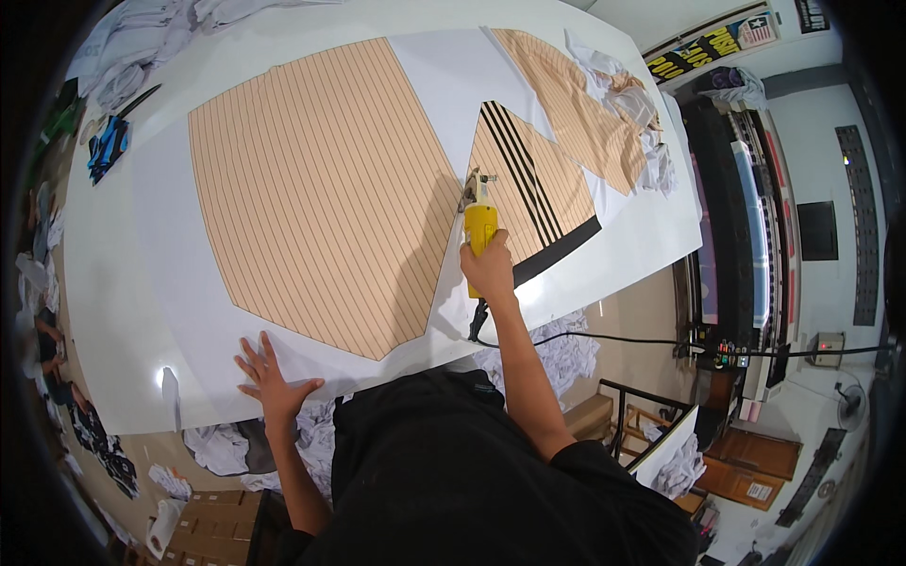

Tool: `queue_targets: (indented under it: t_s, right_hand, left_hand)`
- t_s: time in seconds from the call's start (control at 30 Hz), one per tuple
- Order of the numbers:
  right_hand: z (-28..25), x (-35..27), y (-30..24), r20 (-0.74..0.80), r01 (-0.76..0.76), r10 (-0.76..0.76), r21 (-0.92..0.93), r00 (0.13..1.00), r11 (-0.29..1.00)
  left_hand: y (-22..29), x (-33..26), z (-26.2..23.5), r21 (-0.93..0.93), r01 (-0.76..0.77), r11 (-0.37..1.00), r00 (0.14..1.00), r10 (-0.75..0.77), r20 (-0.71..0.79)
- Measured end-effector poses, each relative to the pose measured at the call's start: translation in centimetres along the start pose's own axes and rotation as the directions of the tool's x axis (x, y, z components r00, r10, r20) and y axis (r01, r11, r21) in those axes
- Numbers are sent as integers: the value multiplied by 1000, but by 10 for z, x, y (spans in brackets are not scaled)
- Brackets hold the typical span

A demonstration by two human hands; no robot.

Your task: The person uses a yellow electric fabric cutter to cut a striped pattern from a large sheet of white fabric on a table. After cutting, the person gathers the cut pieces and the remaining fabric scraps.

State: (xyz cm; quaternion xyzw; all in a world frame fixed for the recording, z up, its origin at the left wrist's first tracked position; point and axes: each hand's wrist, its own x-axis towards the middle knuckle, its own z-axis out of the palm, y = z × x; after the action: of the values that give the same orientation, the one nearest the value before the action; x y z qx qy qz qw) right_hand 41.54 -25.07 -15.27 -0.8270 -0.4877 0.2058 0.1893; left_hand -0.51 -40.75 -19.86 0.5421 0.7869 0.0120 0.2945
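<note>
A: What is the right hand (489,267) doing?

B: It is gripping a yellow electric cutter (479,229), fingers closed round the body, blade end pointing away from the person. The black cord (604,338) is trailing off the near table edge to the right

A: And the left hand (272,382)?

B: Fingers spread wide, lying flat on the white sheet (170,283) near the front edge of the table (85,245), holding nothing, just pressing the sheet down

A: Where is the cutter sitting?

B: On the white strip between the big tan striped panel (311,189) and the smaller tan panel with black bands (528,179), roughly halfway up that gap

A: How far along is the cutting looking?

B: Hard to call. The panels at the far right (576,104) are looking already separated, with crumpled white offcuts (651,141) lying beside them. The big panel is looking mostly uncut: white border running all round its left and near sides. I am judging most of the outline is left; I cannot tell whether the gap behind the blade is cut through
</note>
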Motion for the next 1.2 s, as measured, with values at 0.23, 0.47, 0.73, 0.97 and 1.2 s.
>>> queue_targets:
  t_s: [0.23,0.47,0.73,0.97,1.2]
  right_hand:
    - [-5,22,3,16,12,-12,5,1000,1000]
    - [-30,48,26,111,162,-167,47,980,986]
    - [-61,65,51,301,239,-229,3,926,971]
    - [-60,81,45,349,234,-213,-19,913,972]
    - [-50,118,24,314,342,-328,10,891,940]
  left_hand:
    - [3,0,-1,3,6,1000,1000,-6,10]
    - [4,0,-1,31,19,999,1000,-19,5]
    - [23,-1,-10,71,113,991,993,-115,29]
    - [28,-4,-11,55,134,990,991,-135,17]
    - [33,-6,-16,8,112,994,994,-112,14]
